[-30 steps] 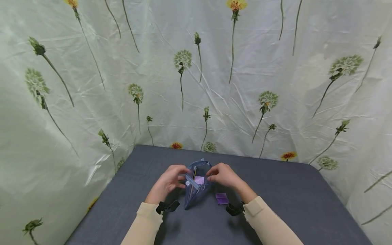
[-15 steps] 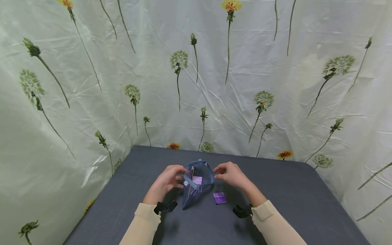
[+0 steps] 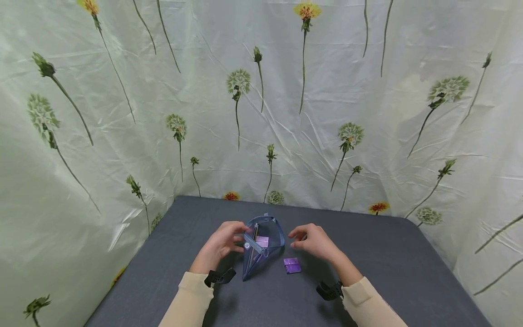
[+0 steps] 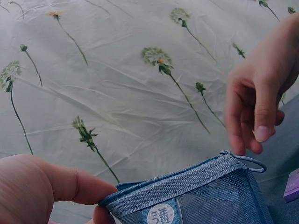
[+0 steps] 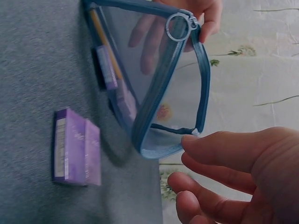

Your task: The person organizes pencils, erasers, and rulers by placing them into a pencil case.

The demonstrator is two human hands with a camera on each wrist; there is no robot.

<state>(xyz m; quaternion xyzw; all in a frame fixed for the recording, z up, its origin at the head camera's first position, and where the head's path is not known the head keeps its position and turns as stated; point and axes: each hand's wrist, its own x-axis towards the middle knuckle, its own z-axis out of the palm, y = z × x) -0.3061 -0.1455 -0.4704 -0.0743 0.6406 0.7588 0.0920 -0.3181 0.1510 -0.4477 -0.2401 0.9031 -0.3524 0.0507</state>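
A blue mesh zip pouch (image 3: 252,260) stands with its mouth spread wide. My left hand (image 3: 220,241) pinches one end of the rim between thumb and fingers, as the left wrist view shows with the pouch (image 4: 210,200) below. Inside lie a pencil (image 3: 255,231) and light purple boxes (image 3: 262,241). Just right of the opening hovers my right hand (image 3: 313,241), its fingers loosely bent and holding nothing. In the right wrist view its thumb appears by the rim. On the table in front of that hand lie small purple boxes (image 3: 292,265), side by side.
A dark grey table (image 3: 367,263) carries everything. Behind it and to the left hangs a pale curtain (image 3: 212,172) printed with dandelions. A metal ring (image 5: 179,27) hangs from the pouch's zipper. Black cameras are strapped to both wrists.
My right hand has let go of the pouch's right rim and drawn away to the right. The mouth has spread wider. My left hand keeps its hold.
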